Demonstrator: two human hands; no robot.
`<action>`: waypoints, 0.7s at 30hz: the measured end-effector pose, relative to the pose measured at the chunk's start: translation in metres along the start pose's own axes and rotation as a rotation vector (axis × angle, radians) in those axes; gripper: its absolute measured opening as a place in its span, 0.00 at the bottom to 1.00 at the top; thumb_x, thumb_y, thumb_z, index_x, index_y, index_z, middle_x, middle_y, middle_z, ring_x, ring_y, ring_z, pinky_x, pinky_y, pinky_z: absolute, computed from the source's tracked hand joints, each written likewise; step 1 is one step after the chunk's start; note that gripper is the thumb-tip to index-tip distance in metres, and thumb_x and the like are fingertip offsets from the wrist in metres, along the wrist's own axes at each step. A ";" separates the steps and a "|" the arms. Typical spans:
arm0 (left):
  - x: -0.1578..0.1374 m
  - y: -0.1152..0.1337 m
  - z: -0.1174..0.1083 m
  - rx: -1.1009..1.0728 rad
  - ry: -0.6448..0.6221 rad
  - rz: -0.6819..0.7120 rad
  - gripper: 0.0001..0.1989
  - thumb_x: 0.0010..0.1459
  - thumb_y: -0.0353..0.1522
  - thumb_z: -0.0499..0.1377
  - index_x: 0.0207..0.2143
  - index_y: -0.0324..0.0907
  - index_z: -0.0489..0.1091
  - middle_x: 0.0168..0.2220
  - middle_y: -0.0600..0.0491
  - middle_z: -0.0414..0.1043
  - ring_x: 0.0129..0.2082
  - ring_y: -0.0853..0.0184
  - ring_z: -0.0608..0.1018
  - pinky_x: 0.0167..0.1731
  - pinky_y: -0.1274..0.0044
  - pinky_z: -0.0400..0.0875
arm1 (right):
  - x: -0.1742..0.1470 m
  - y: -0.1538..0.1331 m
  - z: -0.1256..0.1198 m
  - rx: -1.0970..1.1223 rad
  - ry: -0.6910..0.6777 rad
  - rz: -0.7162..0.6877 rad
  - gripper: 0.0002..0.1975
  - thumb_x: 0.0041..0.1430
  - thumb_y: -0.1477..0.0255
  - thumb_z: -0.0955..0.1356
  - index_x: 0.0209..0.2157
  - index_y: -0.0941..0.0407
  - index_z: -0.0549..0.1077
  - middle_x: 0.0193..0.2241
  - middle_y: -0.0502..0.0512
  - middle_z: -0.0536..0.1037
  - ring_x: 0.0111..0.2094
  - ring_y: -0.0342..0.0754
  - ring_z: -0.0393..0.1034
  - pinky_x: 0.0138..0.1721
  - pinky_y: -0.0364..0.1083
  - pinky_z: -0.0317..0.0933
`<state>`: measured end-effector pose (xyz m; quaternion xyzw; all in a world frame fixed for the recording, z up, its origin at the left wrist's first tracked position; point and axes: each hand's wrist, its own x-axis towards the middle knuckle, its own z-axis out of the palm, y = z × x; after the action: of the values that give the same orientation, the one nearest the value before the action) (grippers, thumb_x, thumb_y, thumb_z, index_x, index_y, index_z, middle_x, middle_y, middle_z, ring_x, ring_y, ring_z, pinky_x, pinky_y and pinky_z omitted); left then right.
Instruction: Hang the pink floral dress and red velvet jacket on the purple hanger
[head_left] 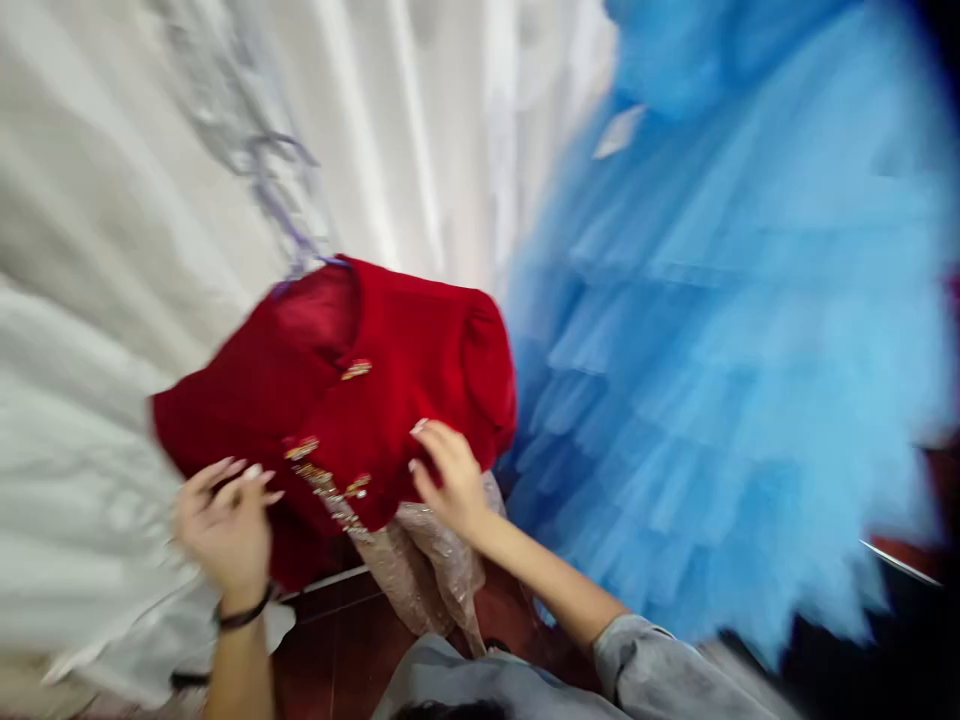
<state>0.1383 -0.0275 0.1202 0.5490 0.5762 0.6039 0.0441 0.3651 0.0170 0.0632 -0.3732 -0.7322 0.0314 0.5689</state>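
Observation:
A short red jacket (420, 350) with jewelled clasps down its front hangs from a purple hanger (289, 225). My left hand (225, 525), a dark band at its wrist, is by the jacket's lower left part. Its fingers are bent but apart, with nothing visible in them. Over the lower right front lies my right hand (450, 480), fingers parted; whether it touches the cloth I cannot tell. Below the jacket's hem shows a pale pink sparkly garment (420, 560) with a beaded upper part.
White pleated fabric (420, 130) fills the space behind the jacket. To the right spreads a large blue tiered tulle dress (720, 330). White cloth (82, 480) hangs at the left, blurred. Reddish-brown floor tiles (307, 660) show at the bottom.

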 end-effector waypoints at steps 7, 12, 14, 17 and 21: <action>0.059 -0.008 0.051 0.379 0.327 0.232 0.31 0.55 0.45 0.63 0.57 0.41 0.63 0.62 0.34 0.56 0.64 0.47 0.61 0.60 0.56 0.61 | 0.109 -0.004 0.043 -0.404 0.154 0.069 0.43 0.51 0.64 0.71 0.65 0.62 0.54 0.68 0.78 0.43 0.69 0.76 0.31 0.59 0.80 0.33; 0.073 -0.014 0.018 0.559 0.361 0.230 0.34 0.57 0.44 0.61 0.62 0.40 0.62 0.64 0.34 0.56 0.63 0.44 0.60 0.61 0.56 0.54 | 0.144 0.038 -0.037 -0.419 0.110 0.030 0.38 0.51 0.81 0.61 0.65 0.54 0.59 0.67 0.61 0.55 0.70 0.67 0.36 0.63 0.76 0.35; 0.088 -0.017 -0.015 0.551 0.342 0.320 0.20 0.62 0.37 0.55 0.55 0.43 0.71 0.56 0.39 0.68 0.58 0.50 0.67 0.59 0.60 0.56 | 0.171 0.060 -0.077 -0.222 -0.060 -0.046 0.36 0.48 0.82 0.60 0.61 0.53 0.66 0.61 0.56 0.67 0.67 0.62 0.51 0.64 0.69 0.47; 0.135 -0.013 -0.057 0.500 0.260 0.399 0.17 0.63 0.34 0.51 0.46 0.44 0.77 0.46 0.43 0.76 0.51 0.53 0.72 0.57 0.62 0.60 | 0.229 0.085 -0.113 0.072 -0.203 -0.048 0.26 0.48 0.80 0.61 0.48 0.55 0.78 0.45 0.55 0.80 0.50 0.55 0.73 0.56 0.59 0.64; 0.191 0.007 -0.059 0.177 -0.149 0.216 0.15 0.59 0.41 0.56 0.35 0.40 0.77 0.33 0.48 0.77 0.38 0.59 0.77 0.43 0.68 0.72 | 0.286 0.093 -0.100 0.259 -0.157 0.091 0.08 0.51 0.74 0.67 0.31 0.61 0.80 0.28 0.53 0.80 0.30 0.46 0.75 0.40 0.49 0.70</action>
<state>0.0246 0.0628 0.2578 0.6528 0.5599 0.5095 -0.0267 0.4773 0.2120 0.2860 -0.3258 -0.7464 0.1806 0.5515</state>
